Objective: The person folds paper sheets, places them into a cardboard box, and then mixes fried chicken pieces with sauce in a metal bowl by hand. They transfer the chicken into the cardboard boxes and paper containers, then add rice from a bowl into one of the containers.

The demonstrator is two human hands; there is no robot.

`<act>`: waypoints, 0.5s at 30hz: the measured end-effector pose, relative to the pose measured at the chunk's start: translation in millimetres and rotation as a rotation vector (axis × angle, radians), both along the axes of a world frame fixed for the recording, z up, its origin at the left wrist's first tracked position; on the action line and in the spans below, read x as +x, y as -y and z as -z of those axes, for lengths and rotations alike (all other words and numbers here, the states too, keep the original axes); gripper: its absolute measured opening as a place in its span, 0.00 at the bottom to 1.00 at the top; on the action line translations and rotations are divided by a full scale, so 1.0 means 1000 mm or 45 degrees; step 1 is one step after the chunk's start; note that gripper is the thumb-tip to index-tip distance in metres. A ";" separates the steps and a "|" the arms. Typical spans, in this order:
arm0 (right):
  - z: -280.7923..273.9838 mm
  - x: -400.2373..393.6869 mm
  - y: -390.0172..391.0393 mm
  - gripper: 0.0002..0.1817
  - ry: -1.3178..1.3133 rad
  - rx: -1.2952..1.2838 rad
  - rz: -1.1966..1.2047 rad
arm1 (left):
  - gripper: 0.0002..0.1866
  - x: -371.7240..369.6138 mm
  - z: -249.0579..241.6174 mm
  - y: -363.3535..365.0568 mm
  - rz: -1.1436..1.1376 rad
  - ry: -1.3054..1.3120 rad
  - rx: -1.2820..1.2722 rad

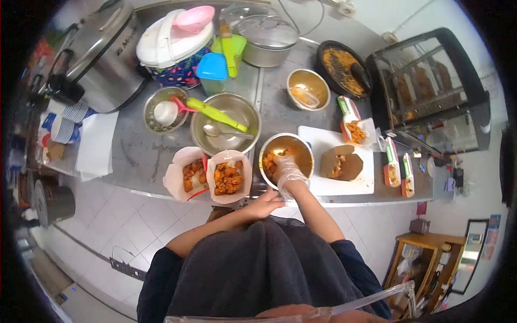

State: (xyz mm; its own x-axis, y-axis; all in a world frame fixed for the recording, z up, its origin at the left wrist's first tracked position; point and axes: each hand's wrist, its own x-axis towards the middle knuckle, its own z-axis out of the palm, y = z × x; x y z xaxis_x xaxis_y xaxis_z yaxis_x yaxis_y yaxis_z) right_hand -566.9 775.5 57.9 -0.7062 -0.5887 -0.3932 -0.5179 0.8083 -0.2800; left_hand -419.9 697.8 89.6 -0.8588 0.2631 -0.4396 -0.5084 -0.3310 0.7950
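Observation:
Inside a metal bowl [306,148] at the counter's front edge are pieces of orange-brown food [271,161]. My right hand [285,171], in a clear plastic glove, reaches into this bowl; its fingertips are among the food, so their grip is hidden. My bare left hand [265,205] lies at the bowl's near side by the counter edge, fingers close together, and whether it holds anything is unclear. To the left stand two open paper boxes with food, one [229,180] beside the bowl and another [187,175] further left. A brown box [344,161] sits open on the right.
A white board [363,185] lies under the brown box. Behind are a large metal bowl [199,126], a smaller bowl [308,89], a stone mortar [344,67] and a lidded pot [267,43]. A glass display case [425,81] stands right, a large cooker [107,59] left.

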 end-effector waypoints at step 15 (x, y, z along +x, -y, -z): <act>-0.145 0.000 0.014 0.17 1.035 -0.963 0.720 | 0.12 0.123 -0.127 0.149 -0.610 -0.638 -0.042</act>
